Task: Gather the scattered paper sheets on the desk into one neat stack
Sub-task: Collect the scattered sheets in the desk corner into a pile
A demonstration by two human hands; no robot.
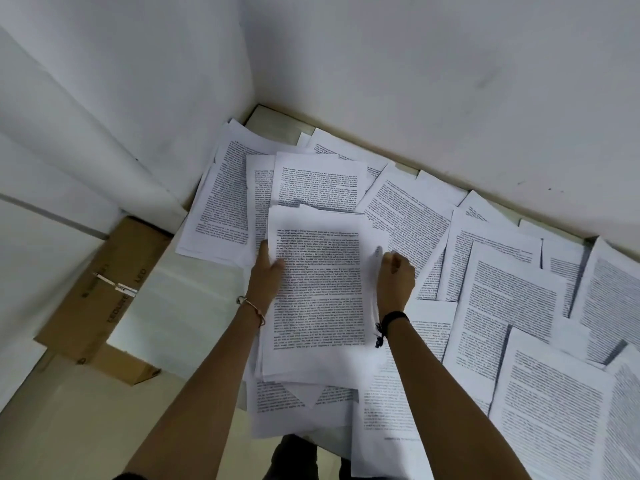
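A bundle of printed sheets (320, 289) lies in the middle of the desk, held from both sides. My left hand (265, 275) grips its left edge, thumb on top of the text. My right hand (394, 278) is closed on its right edge, where the paper curls up slightly. Several loose printed sheets (512, 292) cover the desk to the right, more lie behind the bundle (318, 181), and others stick out beneath it near the front edge (294, 400).
White walls (415, 81) meet in a corner just behind the desk. A brown cardboard box (104, 285) lies on the floor to the left, below the desk's bare left part (166, 306). Some sheets overhang the desk's near edge.
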